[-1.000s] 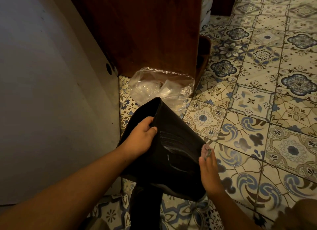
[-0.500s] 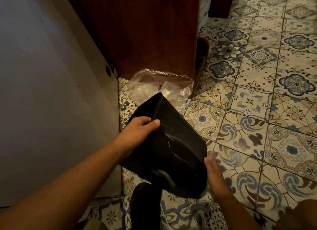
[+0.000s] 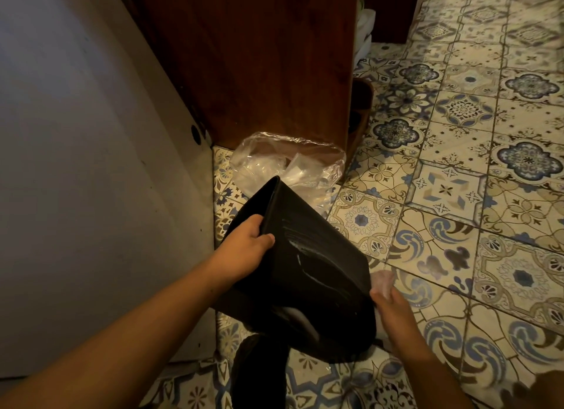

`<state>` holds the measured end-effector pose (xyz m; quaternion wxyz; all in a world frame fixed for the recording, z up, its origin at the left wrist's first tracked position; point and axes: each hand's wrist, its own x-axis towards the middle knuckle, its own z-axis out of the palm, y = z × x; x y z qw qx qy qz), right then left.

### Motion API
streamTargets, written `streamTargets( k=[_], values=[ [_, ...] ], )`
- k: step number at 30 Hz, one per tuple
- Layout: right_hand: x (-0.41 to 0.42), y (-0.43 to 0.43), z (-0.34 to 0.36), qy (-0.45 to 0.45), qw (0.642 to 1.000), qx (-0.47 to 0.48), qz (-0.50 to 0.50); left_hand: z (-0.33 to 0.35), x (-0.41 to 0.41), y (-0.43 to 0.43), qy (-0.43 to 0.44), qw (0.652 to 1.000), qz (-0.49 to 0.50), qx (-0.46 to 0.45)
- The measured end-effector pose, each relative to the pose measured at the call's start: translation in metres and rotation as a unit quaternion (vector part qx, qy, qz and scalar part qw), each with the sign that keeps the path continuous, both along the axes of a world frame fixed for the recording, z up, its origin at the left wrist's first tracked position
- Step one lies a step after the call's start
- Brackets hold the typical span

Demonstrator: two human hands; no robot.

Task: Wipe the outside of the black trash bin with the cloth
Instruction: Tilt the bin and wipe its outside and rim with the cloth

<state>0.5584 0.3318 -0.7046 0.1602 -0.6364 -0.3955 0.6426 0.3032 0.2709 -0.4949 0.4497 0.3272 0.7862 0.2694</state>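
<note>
The bin (image 3: 308, 274) is black and glossy, tipped on its side and held off the floor (image 3: 457, 225), mouth pointing up toward the far left, base down near the viewer. Pale wet streaks shine across its upper outside wall. The left hand (image 3: 244, 250) clamps the rim, fingers tucked inside the mouth, thumb lying flat on the outer wall, arm stretched out long from the lower left. The right hand (image 3: 393, 311) sits at the bin's lower right edge, closed around a pale cloth (image 3: 381, 282), which is blurred and pressed against the bin's side. Just beyond the bin's mouth lies a crumpled clear bag (image 3: 290, 161) on patterned blue-and-cream tiles. A dark wooden cabinet (image 3: 259, 57) rises behind it, a plain pale wall (image 3: 76, 164) fills the left
</note>
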Motion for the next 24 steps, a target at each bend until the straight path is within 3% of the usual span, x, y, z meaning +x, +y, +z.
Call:
streamTargets(
  k=[5, 10, 13, 16, 18, 21, 24],
  values=[
    [-0.003, 0.028, 0.046, -0.062, 0.989, 0.134, 0.010, -0.005, 0.001, 0.002, 0.005, 1.000, 0.020, 0.008],
    [-0.026, 0.049, 0.098, -0.023, 0.963, 0.262, 0.062, -0.007, 0.007, 0.002, 0.008, 1.000, 0.013, 0.010],
    [-0.048, 0.042, 0.139, 0.070, 0.962, 0.257, 0.066, -0.007, 0.010, 0.001, 0.001, 1.000, 0.022, 0.013],
    [-0.076, 0.033, 0.169, 0.194, 0.962, 0.183, 0.049, -0.007, 0.009, -0.001, 0.000, 0.999, 0.035, 0.016],
    [-0.099, 0.027, 0.173, 0.228, 0.961, 0.157, 0.021, -0.007, 0.009, -0.003, 0.004, 0.999, 0.037, 0.020],
    [-0.128, 0.020, 0.164, 0.198, 0.961, 0.187, 0.036, -0.007, 0.011, -0.005, 0.022, 0.999, 0.027, 0.025],
    [-0.145, 0.011, 0.151, 0.057, 0.952, 0.281, 0.107, -0.008, 0.013, -0.006, 0.050, 0.998, 0.010, 0.029]
  ],
)
